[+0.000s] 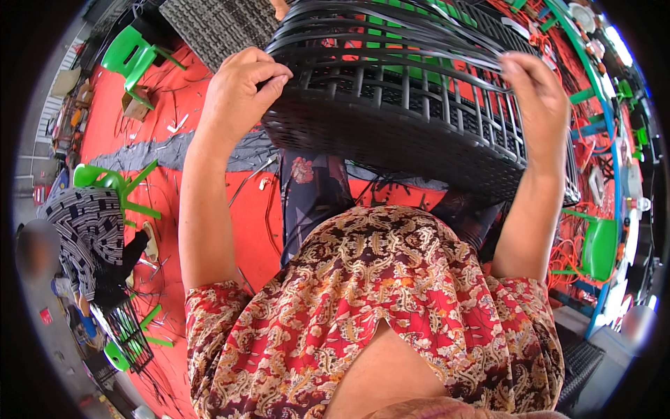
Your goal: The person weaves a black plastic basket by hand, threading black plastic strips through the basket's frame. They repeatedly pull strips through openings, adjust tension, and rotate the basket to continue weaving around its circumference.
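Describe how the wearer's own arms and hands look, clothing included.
The left hand and right hand are bare, without gloves, watch or bracelet visible. The left sleeve and right sleeve are short, leaving the forearms bare, in a red, dark brown and cream floral print.

The black woven frame [328, 122] runs past the top edge, its far end cut off, and hides the lower part of the floral trousers [304, 183]. Some fingers of the left hand [241, 87] are out of sight. Beyond, a scrap of skin [280, 8] is cropped (whose, I cannot tell). At left, a co-worker's head [36, 249] is blurred.
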Demonstrator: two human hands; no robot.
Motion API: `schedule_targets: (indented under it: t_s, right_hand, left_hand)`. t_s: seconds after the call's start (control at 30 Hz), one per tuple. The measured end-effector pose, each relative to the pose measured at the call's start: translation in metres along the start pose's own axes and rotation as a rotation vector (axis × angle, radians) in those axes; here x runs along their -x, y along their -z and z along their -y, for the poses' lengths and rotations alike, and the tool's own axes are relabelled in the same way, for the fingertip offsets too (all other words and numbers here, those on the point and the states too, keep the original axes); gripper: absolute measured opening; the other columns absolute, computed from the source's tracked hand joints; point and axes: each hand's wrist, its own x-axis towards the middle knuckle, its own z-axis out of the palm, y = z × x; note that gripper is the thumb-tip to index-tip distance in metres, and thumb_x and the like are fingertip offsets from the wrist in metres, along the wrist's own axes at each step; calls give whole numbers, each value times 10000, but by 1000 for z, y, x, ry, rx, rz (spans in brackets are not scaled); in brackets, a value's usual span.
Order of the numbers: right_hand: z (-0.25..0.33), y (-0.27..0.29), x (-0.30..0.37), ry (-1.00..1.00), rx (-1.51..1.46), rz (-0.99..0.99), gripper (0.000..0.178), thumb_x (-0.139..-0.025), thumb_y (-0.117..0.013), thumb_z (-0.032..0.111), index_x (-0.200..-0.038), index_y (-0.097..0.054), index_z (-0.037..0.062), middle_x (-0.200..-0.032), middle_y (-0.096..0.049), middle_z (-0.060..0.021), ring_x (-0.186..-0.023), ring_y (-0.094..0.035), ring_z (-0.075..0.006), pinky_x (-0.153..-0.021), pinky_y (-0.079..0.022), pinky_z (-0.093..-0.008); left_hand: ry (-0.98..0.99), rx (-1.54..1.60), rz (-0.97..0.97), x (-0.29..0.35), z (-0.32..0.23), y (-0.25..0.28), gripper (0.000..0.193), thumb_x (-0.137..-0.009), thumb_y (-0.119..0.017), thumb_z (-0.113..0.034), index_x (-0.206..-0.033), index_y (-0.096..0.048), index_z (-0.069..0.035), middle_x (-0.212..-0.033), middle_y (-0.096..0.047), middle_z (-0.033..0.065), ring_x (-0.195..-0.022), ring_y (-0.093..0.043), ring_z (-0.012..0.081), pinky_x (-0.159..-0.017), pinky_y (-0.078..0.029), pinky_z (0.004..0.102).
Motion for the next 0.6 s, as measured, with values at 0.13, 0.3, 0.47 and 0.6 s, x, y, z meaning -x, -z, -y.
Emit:
schedule_targets:
  t_s: [0.13,0.3,0.47,0.6]
  right_hand:
    - [-17,29,39,-97,170,-62,87,-879,-591,55,-929,-654,20,-839,-617,-4,-749,-535,-58,-705,-427,-198]
    - [-22,-3,68,205,483,57,191,-786,-673,114,-965,-647,53,-962,-625,-90,-920,-586,-245,-847,-441,-337]
    - [-23,-28,73,158,651,162,423,-796,-654,372,-1115,-601,98,-1143,-550,-48,-1109,-464,-265,-939,-348,-403]
    - [-13,-45,75,164,667,146,460,-754,-677,425,-1064,-628,88,-1149,-533,-42,-1123,-445,-259,-925,-331,-423]
  left_hand:
    - [-122,-59,-159,-12,-39,-14,149,-801,-645,-133,-923,-688,-60,-903,-620,63,-885,-585,235,-799,-449,320]
    - [-83,-170,-183,-1,-42,-37,152,-818,-634,-156,-917,-691,-55,-931,-629,80,-887,-588,262,-790,-445,354]
    - [34,-45,-230,16,-28,-46,96,-805,-647,-179,-831,-661,-88,-957,-607,8,-905,-574,212,-800,-390,347]
    - [-53,-23,-319,21,-25,-49,70,-795,-646,-93,-848,-638,-49,-960,-616,68,-907,-585,243,-817,-425,353]
